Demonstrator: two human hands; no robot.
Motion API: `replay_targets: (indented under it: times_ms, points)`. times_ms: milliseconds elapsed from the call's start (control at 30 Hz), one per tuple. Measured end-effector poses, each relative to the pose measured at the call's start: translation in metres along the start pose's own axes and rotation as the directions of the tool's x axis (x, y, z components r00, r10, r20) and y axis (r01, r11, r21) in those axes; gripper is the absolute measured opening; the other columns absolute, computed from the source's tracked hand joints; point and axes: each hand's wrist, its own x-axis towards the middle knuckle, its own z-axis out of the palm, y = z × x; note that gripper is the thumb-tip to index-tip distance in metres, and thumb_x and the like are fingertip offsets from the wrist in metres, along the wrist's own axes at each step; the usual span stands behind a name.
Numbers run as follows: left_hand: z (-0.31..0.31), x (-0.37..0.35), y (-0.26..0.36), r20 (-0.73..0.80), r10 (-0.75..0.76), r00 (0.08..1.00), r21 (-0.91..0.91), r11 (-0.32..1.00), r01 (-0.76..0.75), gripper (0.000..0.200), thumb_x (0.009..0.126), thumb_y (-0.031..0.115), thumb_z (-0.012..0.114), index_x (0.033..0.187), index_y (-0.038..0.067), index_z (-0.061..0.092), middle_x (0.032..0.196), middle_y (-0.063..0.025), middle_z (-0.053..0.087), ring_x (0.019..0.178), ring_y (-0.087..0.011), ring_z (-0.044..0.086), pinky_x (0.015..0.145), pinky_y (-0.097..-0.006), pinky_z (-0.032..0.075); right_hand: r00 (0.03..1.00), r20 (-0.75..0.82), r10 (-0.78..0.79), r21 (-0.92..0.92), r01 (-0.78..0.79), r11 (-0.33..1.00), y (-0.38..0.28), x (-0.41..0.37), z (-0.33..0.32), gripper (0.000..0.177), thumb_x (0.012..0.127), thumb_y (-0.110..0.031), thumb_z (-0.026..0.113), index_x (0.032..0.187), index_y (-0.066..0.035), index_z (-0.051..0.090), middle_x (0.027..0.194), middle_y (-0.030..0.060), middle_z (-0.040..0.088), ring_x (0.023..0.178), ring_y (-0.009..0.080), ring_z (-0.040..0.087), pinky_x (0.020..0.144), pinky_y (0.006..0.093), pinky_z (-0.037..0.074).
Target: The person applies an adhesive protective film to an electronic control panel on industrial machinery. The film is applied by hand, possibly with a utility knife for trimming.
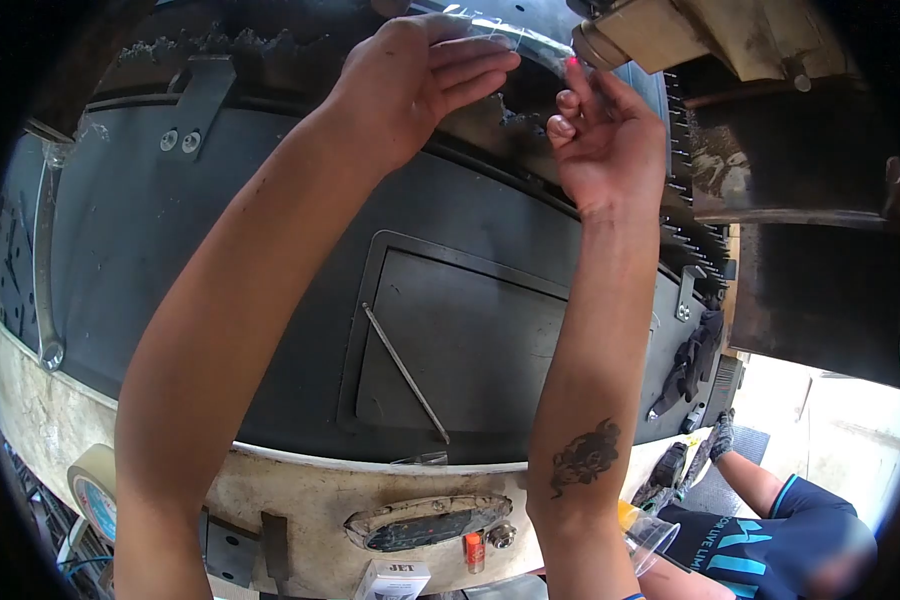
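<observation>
Near the top edge, a strip of clear tape [535, 48] stretches between my hands, glinting in the light. My left hand [410, 85] has the strip at its upper fingers, which are partly hidden behind it; the lower fingers reach out straight to the right. With its palm towards me, my right hand [605, 140] pinches the strip's right end, its other fingers curled. A small red light spot shows at those fingertips. Both hands are above a dark grey metal panel [300, 390] with a recessed rectangular part [470, 340]. A thin metal rod [405, 372] lies across that recess.
A wrench [47, 260] lies at left, a tape roll [94, 490] below it. Along the pale front ledge are an oval dish [428, 522], an orange lighter [473, 552] and a JET box [392, 580]. Another person [770, 535] is at lower right. Rusty metal parts [820, 290] stand at right.
</observation>
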Motion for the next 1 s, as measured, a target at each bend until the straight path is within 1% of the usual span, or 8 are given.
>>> replay_targets:
  times_ms: [100, 167, 300, 500, 567, 700, 767, 1000]
  points:
    - [-0.001, 0.001, 0.000, -0.033, -0.014, 0.999, 0.010, 1.000, 0.014, 0.025, 0.096, 0.010, 0.036, 0.103, -0.006, 0.053, 0.107, -0.0202, 0.061, 0.111, -0.0345, 0.058, 0.101, -0.0403, 0.046, 1.000, 0.014, -0.001, 0.007, 0.001, 1.000, -0.001, -0.002, 0.001, 0.016, 0.087, -0.012, 0.052, 0.100, -0.002, 0.056, 0.090, 0.0143, 0.068, 0.068, 0.0151, 0.053, 0.058, 0.0284, 0.040]
    - [-0.004, 0.002, 0.000, 0.060, 0.012, 0.998, -0.017, 1.000, -0.011, 0.025, 0.096, 0.018, 0.043, 0.103, -0.003, 0.056, 0.096, -0.0158, 0.064, 0.093, -0.0259, 0.065, 0.082, -0.0336, 0.055, 1.000, 0.018, -0.003, 0.006, 0.003, 1.000, -0.001, -0.002, 0.001, 0.016, 0.088, -0.012, 0.052, 0.100, -0.002, 0.056, 0.091, 0.0144, 0.068, 0.067, 0.0150, 0.054, 0.058, 0.0283, 0.040]
    - [-0.001, 0.002, 0.004, -0.066, -0.146, 0.987, -0.053, 0.988, 0.143, 0.021, 0.096, 0.018, 0.042, 0.094, 0.002, 0.055, 0.094, -0.0119, 0.063, 0.095, -0.0248, 0.064, 0.087, -0.0352, 0.052, 0.999, 0.046, 0.023, 0.018, -0.023, 1.000, -0.004, -0.002, -0.001, 0.017, 0.088, -0.012, 0.052, 0.101, -0.002, 0.055, 0.091, 0.0149, 0.068, 0.068, 0.0159, 0.055, 0.058, 0.0278, 0.040]
    - [-0.022, 0.012, -0.002, 0.088, -0.116, 0.989, -0.142, 0.982, 0.128, 0.021, 0.098, 0.019, 0.041, 0.098, 0.002, 0.054, 0.100, -0.0163, 0.064, 0.099, -0.0280, 0.063, 0.091, -0.0383, 0.051, 0.986, 0.079, 0.148, 0.006, -0.149, 0.989, -0.018, -0.008, 0.000, 0.021, 0.086, -0.013, 0.052, 0.104, -0.002, 0.051, 0.092, 0.0173, 0.067, 0.067, 0.0179, 0.055, 0.059, 0.0283, 0.041]
    - [-0.025, 0.010, -0.001, 0.270, -0.065, 0.961, -0.272, 0.952, 0.141, 0.021, 0.098, 0.020, 0.043, 0.097, 0.003, 0.053, 0.103, -0.0178, 0.063, 0.102, -0.0308, 0.062, 0.093, -0.0413, 0.050, 0.972, 0.124, 0.200, 0.023, -0.204, 0.979, -0.022, -0.008, -0.002, 0.024, 0.086, -0.015, 0.052, 0.105, -0.001, 0.050, 0.094, 0.0186, 0.067, 0.067, 0.0187, 0.055, 0.059, 0.0290, 0.042]
    - [-0.017, 0.008, 0.005, 0.158, -0.140, 0.978, -0.258, 0.950, 0.177, 0.020, 0.097, 0.022, 0.046, 0.096, 0.003, 0.054, 0.106, -0.0186, 0.062, 0.105, -0.0336, 0.060, 0.095, -0.0449, 0.048, 0.962, 0.152, 0.226, 0.084, -0.241, 0.967, -0.030, -0.010, -0.005, 0.030, 0.084, -0.018, 0.050, 0.106, 0.001, 0.045, 0.101, 0.0241, 0.064, 0.067, 0.0208, 0.054, 0.060, 0.0310, 0.042]
    - [-0.013, 0.004, 0.008, 0.221, -0.219, 0.950, -0.368, 0.884, 0.290, 0.021, 0.095, 0.024, 0.050, 0.096, 0.004, 0.053, 0.108, -0.0199, 0.061, 0.107, -0.0345, 0.059, 0.096, -0.0471, 0.047, 0.949, 0.183, 0.255, 0.126, -0.280, 0.952, -0.031, -0.010, -0.009, 0.031, 0.084, -0.019, 0.050, 0.106, 0.001, 0.042, 0.103, 0.0264, 0.063, 0.067, 0.0215, 0.053, 0.060, 0.0315, 0.042]
    - [-0.019, 0.008, 0.007, 0.311, -0.159, 0.937, -0.243, 0.940, 0.240, 0.027, 0.092, 0.032, 0.057, 0.100, 0.007, 0.051, 0.106, -0.0189, 0.061, 0.107, -0.0337, 0.059, 0.096, -0.0479, 0.046, 0.948, 0.190, 0.255, 0.190, -0.290, 0.938, -0.032, -0.011, -0.009, 0.025, 0.082, -0.015, 0.047, 0.099, 0.000, 0.037, 0.106, 0.0327, 0.059, 0.066, 0.0227, 0.048, 0.060, 0.0320, 0.040]
